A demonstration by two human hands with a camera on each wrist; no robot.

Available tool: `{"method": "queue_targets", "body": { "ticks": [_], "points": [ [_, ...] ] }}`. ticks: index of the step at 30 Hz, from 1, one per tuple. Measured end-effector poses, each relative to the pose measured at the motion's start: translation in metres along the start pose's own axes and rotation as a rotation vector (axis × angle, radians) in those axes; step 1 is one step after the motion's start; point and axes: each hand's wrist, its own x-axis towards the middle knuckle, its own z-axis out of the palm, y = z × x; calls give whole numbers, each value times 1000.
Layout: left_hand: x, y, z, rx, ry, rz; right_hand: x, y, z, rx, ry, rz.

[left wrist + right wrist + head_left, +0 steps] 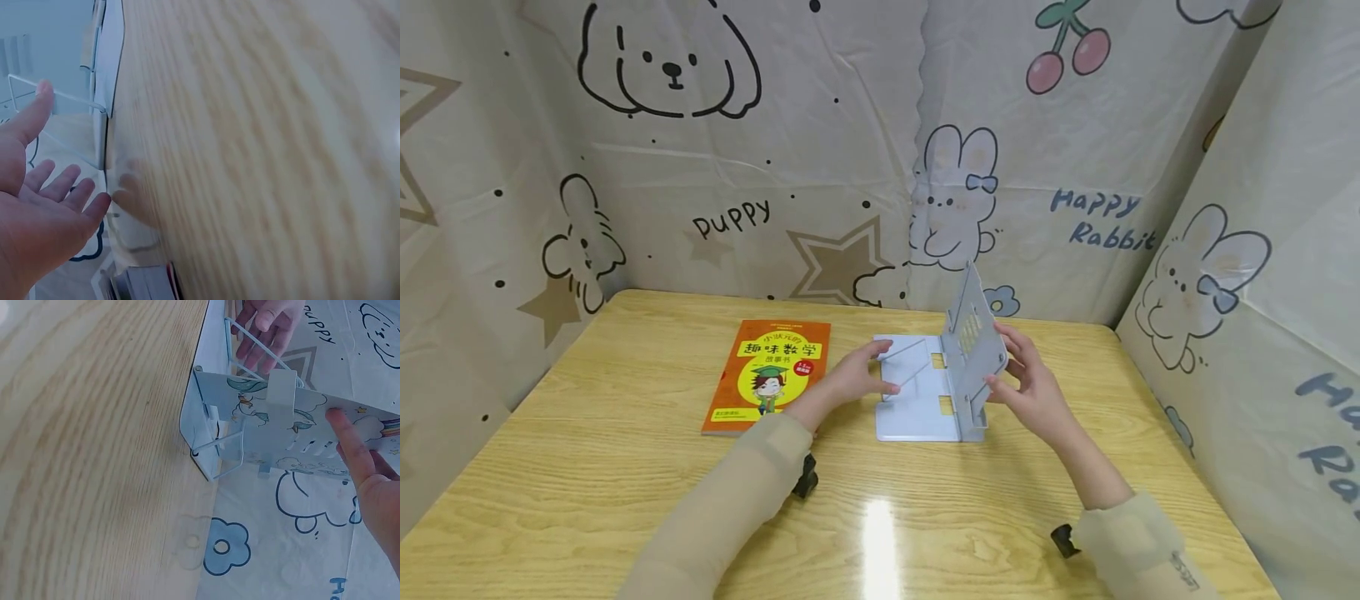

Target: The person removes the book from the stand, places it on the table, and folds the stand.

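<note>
A pale metal book stand point(917, 427) lies with its base flat on the table, its back panel point(967, 346) raised steeply on the right. My right hand point(1037, 396) holds that panel by its right edge, thumb on one face and fingers on the other. Cartoon prints cover the panel's outer face in the right wrist view. My left hand point(848, 375) is over the left side of the base, thumb and fingers spread around a thin wire support point(72, 98). In the left wrist view the left thumb is right at the wire, with the other fingers extended below it.
An orange book point(726, 396) with a cartoon graduate on its cover lies left of the stand, partly behind the left forearm. Patterned cloth point(842, 167) hangs behind the wooden table point(970, 508) and along both sides.
</note>
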Motion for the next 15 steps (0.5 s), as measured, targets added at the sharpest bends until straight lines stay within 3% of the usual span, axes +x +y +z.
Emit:
{"method": "queue_targets", "body": {
  "ticks": [7,15],
  "points": [
    [3,-1,2,55,-28,5,-5,-27,8,-38,85,-25],
    [6,3,2,141,-24,10,-4,-31,10,-40,105,-25]
  ]
}}
